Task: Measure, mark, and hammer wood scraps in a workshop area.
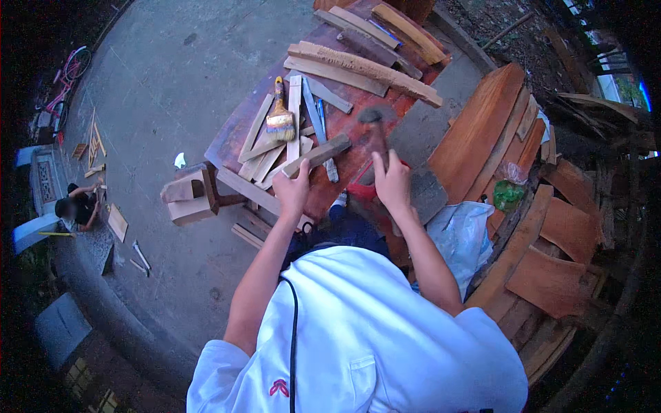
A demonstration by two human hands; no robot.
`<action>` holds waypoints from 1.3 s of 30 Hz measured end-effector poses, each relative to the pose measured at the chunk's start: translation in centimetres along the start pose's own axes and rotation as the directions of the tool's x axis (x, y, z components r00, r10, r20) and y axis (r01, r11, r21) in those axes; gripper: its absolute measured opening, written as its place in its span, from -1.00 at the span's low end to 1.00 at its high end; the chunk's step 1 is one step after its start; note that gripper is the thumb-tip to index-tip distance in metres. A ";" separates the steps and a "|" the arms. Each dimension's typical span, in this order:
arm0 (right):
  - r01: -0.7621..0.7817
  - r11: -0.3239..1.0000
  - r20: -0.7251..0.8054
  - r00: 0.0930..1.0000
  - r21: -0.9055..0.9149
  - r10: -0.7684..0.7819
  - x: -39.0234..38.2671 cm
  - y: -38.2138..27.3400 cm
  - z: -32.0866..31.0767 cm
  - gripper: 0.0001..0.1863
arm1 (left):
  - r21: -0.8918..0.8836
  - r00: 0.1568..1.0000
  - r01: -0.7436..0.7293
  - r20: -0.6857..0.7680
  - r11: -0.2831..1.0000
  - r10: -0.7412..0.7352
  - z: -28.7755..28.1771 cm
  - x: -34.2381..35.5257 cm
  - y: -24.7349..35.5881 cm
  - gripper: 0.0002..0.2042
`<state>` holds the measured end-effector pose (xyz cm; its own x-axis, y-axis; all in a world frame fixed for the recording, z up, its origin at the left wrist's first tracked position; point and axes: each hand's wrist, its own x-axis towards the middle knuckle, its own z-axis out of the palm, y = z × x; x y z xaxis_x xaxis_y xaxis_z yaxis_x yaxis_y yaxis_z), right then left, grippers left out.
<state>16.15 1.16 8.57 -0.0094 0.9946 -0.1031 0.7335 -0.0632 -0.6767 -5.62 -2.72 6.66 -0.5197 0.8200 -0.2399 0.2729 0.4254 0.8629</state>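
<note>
My left hand point(292, 189) is closed around the near end of a short wooden strip point(323, 153), which slants up to the right over the table. In my right hand point(392, 180) is a hammer point(378, 136), gripped by its handle. The dark hammer head points away from me and is slightly blurred, apart from the strip. Beyond my left hand, a wide paintbrush point(280, 122) with a yellow handle lies among several loose wooden strips point(257, 126). These rest on a reddish-brown tabletop point(237, 131). Something red point(363, 184), partly hidden, shows beside my right hand.
Longer rough boards point(365, 67) lie at the table's far end. Wide planks point(478, 131), a white plastic bag point(458, 230) and a green one point(508, 195) are on the right. Left of the table stands a wooden box-like piece point(189, 196). A person point(81, 205) crouches far left, near a pink bicycle point(65, 82).
</note>
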 end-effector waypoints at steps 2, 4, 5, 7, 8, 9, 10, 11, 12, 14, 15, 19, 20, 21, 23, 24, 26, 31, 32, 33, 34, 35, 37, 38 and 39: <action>-0.009 0.993 -0.230 0.973 0.113 0.035 -0.8 0.0 0.8 -0.63 | -0.001 0.999 -0.031 -0.016 1.000 0.031 0.2 -0.3 -0.6 -0.67; -0.036 0.999 -0.012 0.999 0.008 0.036 -0.6 2.2 1.0 -0.61 | 0.020 0.998 -0.059 -0.033 0.998 0.060 0.5 -0.3 -0.7 -0.69; -0.037 0.994 0.208 0.976 -0.099 0.057 -0.4 3.3 1.1 -0.59 | 0.018 0.998 -0.063 -0.028 0.998 0.064 0.4 -0.2 -0.8 -0.69; -0.016 0.993 0.187 0.982 -0.120 0.038 -0.2 1.6 0.5 -0.60 | 0.009 1.000 0.006 0.001 1.000 -0.006 -0.3 -0.3 -0.6 -0.64; -0.005 1.000 0.031 1.000 -0.028 0.005 -0.1 0.6 0.2 -0.59 | -0.027 1.000 -0.031 -0.008 0.999 0.030 -0.2 -0.3 -0.3 -0.65; 0.018 0.998 -0.131 0.991 0.065 -0.009 -0.6 -0.2 0.1 -0.59 | -0.023 1.000 -0.028 -0.009 0.999 0.028 -0.3 -0.6 -0.6 -0.65; 0.019 0.998 -0.136 0.991 0.066 -0.010 -0.6 0.6 0.6 -0.59 | 0.020 0.998 -0.049 -0.026 0.999 0.050 0.1 -0.4 -0.7 -0.65; 0.012 1.000 -0.059 0.998 -0.017 -0.013 -0.8 2.2 1.4 -0.60 | 0.064 0.996 -0.070 -0.042 0.996 0.072 0.2 -0.2 -0.9 -0.65; 0.010 0.995 0.022 1.000 -0.103 -0.008 -0.7 2.3 1.3 -0.60 | 0.051 0.995 -0.087 -0.039 0.995 0.089 0.2 -0.4 -0.9 -0.65; -0.016 0.994 0.078 0.997 -0.106 0.024 -0.1 2.8 0.6 -0.60 | 0.017 0.998 -0.056 -0.031 0.998 0.056 0.4 -0.4 -0.8 -0.66; -0.036 0.993 0.142 0.989 -0.109 0.051 0.2 1.6 -0.2 -0.61 | -0.016 0.999 -0.019 -0.030 1.000 0.018 0.2 -0.3 -0.9 -0.66; 0.016 0.999 -0.169 0.986 0.042 -0.009 -0.6 1.1 0.6 -0.60 | 0.014 0.998 -0.063 -0.023 0.998 0.064 0.5 -0.3 -1.1 -0.66; 0.023 0.994 -0.029 0.999 -0.109 -0.026 -0.4 3.0 1.4 -0.60 | -0.007 0.997 -0.068 -0.034 0.998 0.068 0.6 -0.2 -1.1 -0.67; 0.020 0.994 -0.029 0.999 -0.111 -0.024 -0.1 2.6 1.0 -0.60 | -0.025 0.997 -0.066 -0.047 0.997 0.065 0.5 -0.3 -1.0 -0.67; 0.016 0.988 0.167 0.986 -0.152 0.009 0.6 1.8 0.1 -0.60 | -0.019 1.000 -0.025 -0.018 0.999 0.025 0.0 -0.4 -1.1 -0.68; 0.013 0.998 0.029 1.000 -0.056 -0.011 -0.2 0.4 -0.4 -0.60 | -0.010 1.000 0.014 0.003 1.000 -0.013 -0.4 -0.5 -0.9 -0.68; 0.034 0.999 -0.070 0.997 0.004 -0.034 -0.5 0.1 0.4 -0.61 | -0.018 0.999 -0.031 -0.010 0.999 0.031 -0.1 -0.4 -1.0 -0.69; 0.073 0.979 0.231 0.973 -0.189 -0.028 0.7 1.9 0.5 -0.65 | -0.036 0.998 -0.062 -0.031 0.997 0.061 0.4 0.4 -1.6 -0.70; 0.052 0.995 0.099 0.994 -0.082 -0.044 0.7 1.4 0.3 -0.65 | 0.000 0.998 -0.059 -0.016 0.998 0.059 0.2 0.5 -1.8 -0.69; 0.044 0.999 -0.037 0.998 0.028 -0.043 0.4 0.1 -0.1 -0.65 | 0.035 0.998 -0.057 0.001 0.998 0.057 0.1 0.5 -1.9 -0.68; 0.034 0.995 -0.142 0.990 0.098 -0.020 -0.1 -0.9 0.1 -0.64 | 0.033 0.998 -0.056 -0.003 0.998 0.056 0.1 0.4 -1.9 -0.68; 0.037 0.995 -0.141 0.990 0.097 -0.023 -0.1 0.0 0.5 -0.64 | 0.039 0.997 -0.080 -0.013 0.996 0.081 0.2 0.2 -1.9 -0.68; -0.032 0.992 0.170 0.984 -0.121 0.052 -0.2 2.2 1.0 -0.62 | 0.044 0.994 -0.112 -0.016 0.993 0.113 0.1 0.2 -1.9 -0.68; -0.032 0.992 0.169 0.984 -0.121 0.053 -0.2 2.5 1.3 -0.62 | 0.029 0.996 -0.087 -0.012 0.996 0.087 -0.1 0.4 -2.0 -0.67; -0.020 0.998 0.103 0.994 -0.068 0.027 0.0 1.5 0.8 -0.62 | 0.012 0.998 -0.055 -0.017 0.998 0.055 -0.2 0.4 -2.0 -0.66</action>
<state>16.72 1.01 6.95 -0.0598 0.9788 -0.1957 0.7779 -0.0772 -0.6236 -6.48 -3.35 4.90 -0.5173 0.8356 -0.1847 0.3108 0.3845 0.8692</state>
